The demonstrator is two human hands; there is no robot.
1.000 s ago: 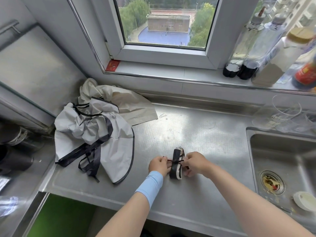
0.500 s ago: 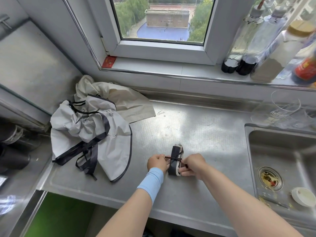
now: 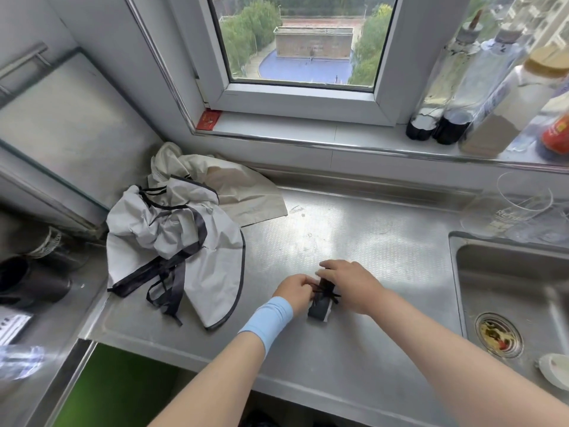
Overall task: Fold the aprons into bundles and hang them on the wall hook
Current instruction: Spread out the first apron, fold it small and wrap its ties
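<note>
A small rolled apron bundle [image 3: 320, 309], dark with a white edge, lies on the steel counter [image 3: 354, 241] near its front. Thin dark ties cross over it. My left hand [image 3: 295, 289], with a light blue wristband, pinches a tie at the bundle's left side. My right hand [image 3: 351, 282] lies over the bundle's far end, its fingers curled on the roll and ties. A loose grey apron with dark trim [image 3: 172, 241] is crumpled at the counter's left, on top of a cream apron [image 3: 240, 189]. No wall hook shows.
A sink [image 3: 511, 291] with a drain strainer lies at the right. Clear glasses [image 3: 517, 208] stand behind it. Several bottles [image 3: 455, 97] line the window sill. Dark cups [image 3: 27, 282] sit on a lower surface at the left.
My right hand has moved from the bundle's right side up over its far end. My left hand keeps its pinch on the tie. The bundle stays in place.
</note>
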